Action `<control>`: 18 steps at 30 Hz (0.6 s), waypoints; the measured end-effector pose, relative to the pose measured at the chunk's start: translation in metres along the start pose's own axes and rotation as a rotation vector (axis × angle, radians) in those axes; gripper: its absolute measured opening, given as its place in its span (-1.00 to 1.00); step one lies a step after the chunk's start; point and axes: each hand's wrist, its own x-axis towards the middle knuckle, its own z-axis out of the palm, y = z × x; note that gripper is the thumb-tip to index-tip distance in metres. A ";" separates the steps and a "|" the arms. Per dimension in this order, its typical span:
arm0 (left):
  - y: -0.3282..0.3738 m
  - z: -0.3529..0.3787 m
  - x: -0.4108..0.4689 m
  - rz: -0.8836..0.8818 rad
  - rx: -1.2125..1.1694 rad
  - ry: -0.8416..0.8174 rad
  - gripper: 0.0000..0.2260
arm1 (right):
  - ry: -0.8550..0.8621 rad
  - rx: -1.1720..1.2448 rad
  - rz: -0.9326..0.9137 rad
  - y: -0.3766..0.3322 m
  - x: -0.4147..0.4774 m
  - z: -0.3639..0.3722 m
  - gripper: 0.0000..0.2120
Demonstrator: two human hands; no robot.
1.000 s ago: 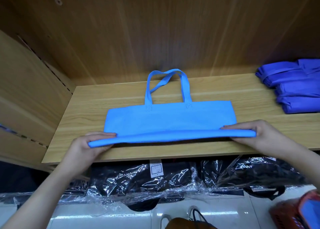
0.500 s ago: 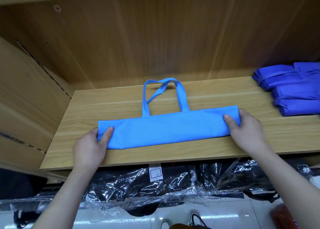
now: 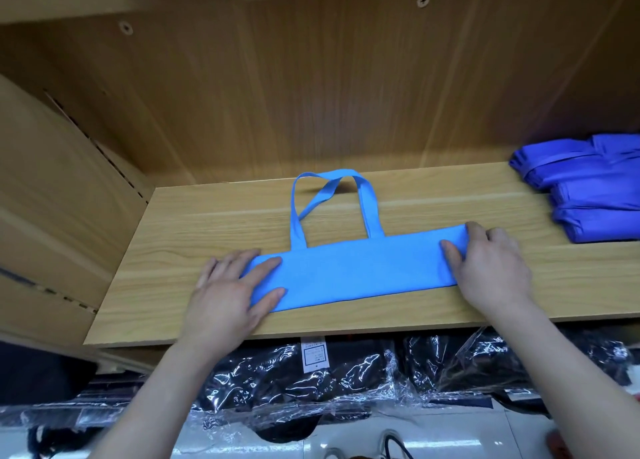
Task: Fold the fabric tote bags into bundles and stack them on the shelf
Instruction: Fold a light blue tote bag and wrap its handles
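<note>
A light blue tote bag (image 3: 360,271) lies on the wooden shelf (image 3: 207,223), folded into a long narrow strip running left to right. Its two handles (image 3: 367,209) stick out toward the back wall. My left hand (image 3: 225,295) lies flat on the strip's left end with fingers spread, pressing it down. At the right end my right hand (image 3: 491,268) rests on the fabric, thumb on top and fingertips at the far corner. That hand hides the right tip of the strip.
A stack of folded darker blue bags (image 3: 595,195) sits at the shelf's right side. A wooden side panel (image 3: 52,198) closes the left. Black bags wrapped in clear plastic (image 3: 311,379) lie below the shelf's front edge.
The near edge of the bag was lifted and folded over, making a narrow strip. Both hands then came down on its ends, and the left hand spread flat.
</note>
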 end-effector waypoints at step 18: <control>0.037 -0.014 -0.027 -0.152 -0.132 -0.043 -0.70 | -0.331 0.058 -0.868 -0.091 -0.047 -0.003 -0.35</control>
